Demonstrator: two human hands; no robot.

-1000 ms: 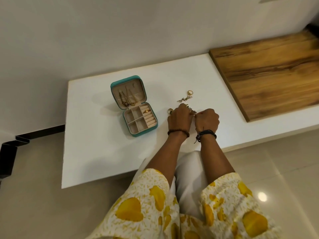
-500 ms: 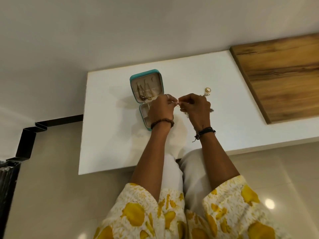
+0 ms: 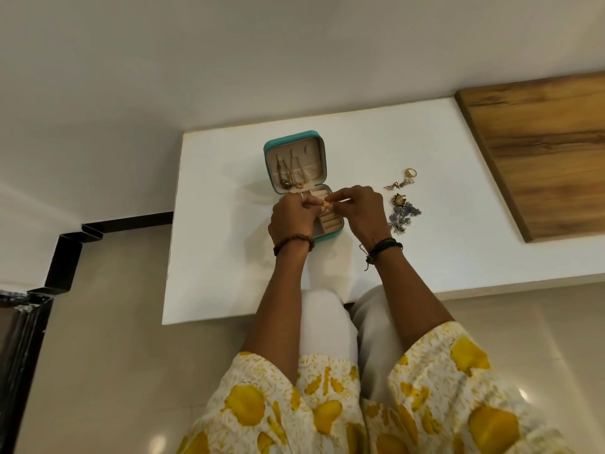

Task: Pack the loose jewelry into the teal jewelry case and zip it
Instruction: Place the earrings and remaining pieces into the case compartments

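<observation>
Nearby, loose jewelry (image 3: 403, 199) right of hand-covered teal case (image 3: 294, 149).

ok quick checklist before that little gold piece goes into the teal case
1. Open teal square jewelry case, lid up: ok.
2. Small gold piece pinched between left hand and right hand: ok.
3. Piece held above the case's beige tray: ok.
4. Target slot free: cannot tell, left hand covers part of the tray.
5. All loose jewelry packed: not ok; gold ring, small gold earrings and blue beaded cluster lie on the white table.
</observation>
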